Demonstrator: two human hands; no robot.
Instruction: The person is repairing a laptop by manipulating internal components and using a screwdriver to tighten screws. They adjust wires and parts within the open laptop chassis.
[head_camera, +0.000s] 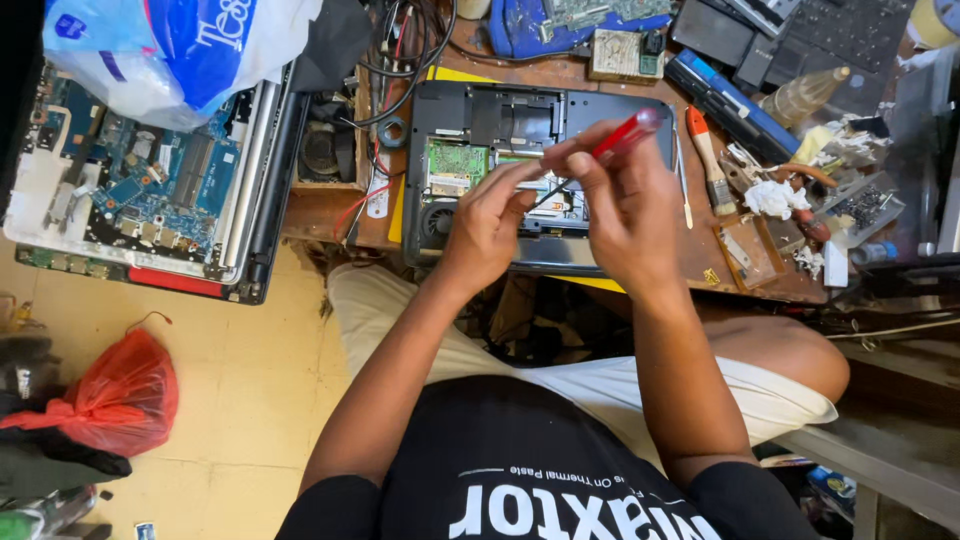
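My right hand (625, 200) grips a red-handled screwdriver (625, 135), its shaft slanting down toward an opened black laptop base (600, 110) on the wooden workbench (320, 215). My left hand (487, 220) hovers beside it over the laptop, fingers bent, its fingertips next to the screwdriver's shaft; whether they touch it I cannot tell. A green circuit board (457, 160) and a round fan (437, 218) show inside the laptop to the left of my hands.
A second dismantled laptop (130, 190) with a blue board lies at left under a white and blue plastic bag (170, 50). A paintbrush (708, 150), crumpled tissue (772, 197), cables (405, 50) and parts crowd the bench. A red bag (120, 395) sits on the floor.
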